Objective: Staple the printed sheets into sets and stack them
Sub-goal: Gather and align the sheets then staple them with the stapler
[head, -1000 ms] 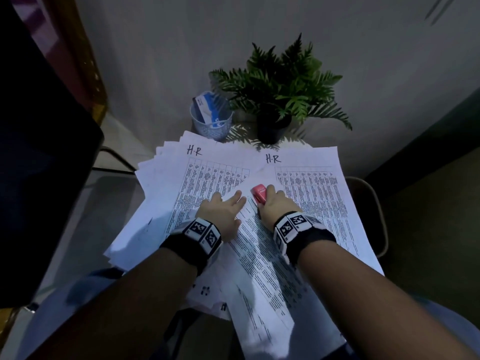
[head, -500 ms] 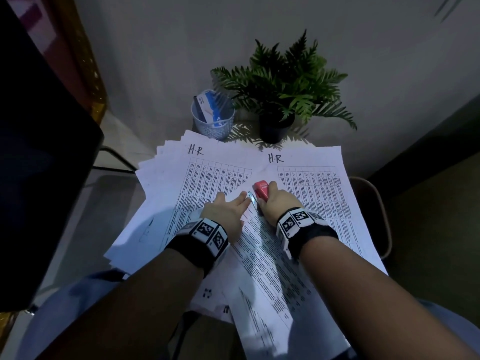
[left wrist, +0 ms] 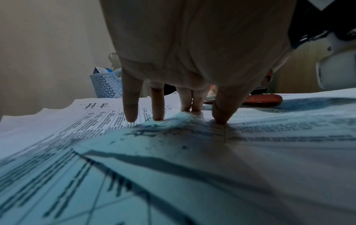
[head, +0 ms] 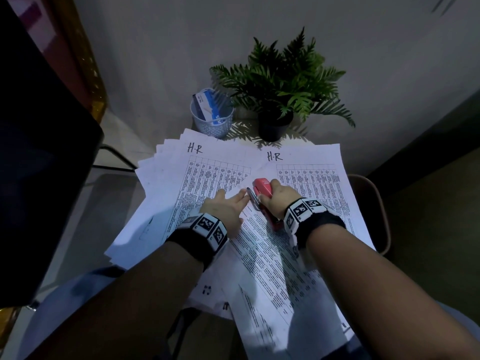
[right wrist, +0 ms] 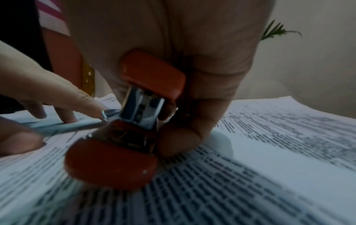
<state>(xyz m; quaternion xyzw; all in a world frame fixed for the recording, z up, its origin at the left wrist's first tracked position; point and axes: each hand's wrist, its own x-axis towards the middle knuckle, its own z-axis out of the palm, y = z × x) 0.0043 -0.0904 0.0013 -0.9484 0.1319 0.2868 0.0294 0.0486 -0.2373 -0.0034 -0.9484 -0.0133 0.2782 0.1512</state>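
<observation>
While the left hand (head: 225, 209) presses flat on thin printed sheets (head: 262, 255), the right hand (head: 279, 200) grips a glossy red stapler (head: 262, 188).

"H.R" is handwritten at the top of the left sheet (head: 207, 172) and again at the top of the right sheet (head: 311, 162). Their printed tables and the box (head: 207, 106) lettering are too small to read.

mesh cup (head: 211, 118) and potted fern (head: 279, 97) block far edge, sheets (head: 166, 183) cover tabletop

Red stapler (head: 262, 189) gaping open over corner of top printed sheet (head: 270, 258), more printed sheets (head: 179, 178) fanned beneath
</observation>
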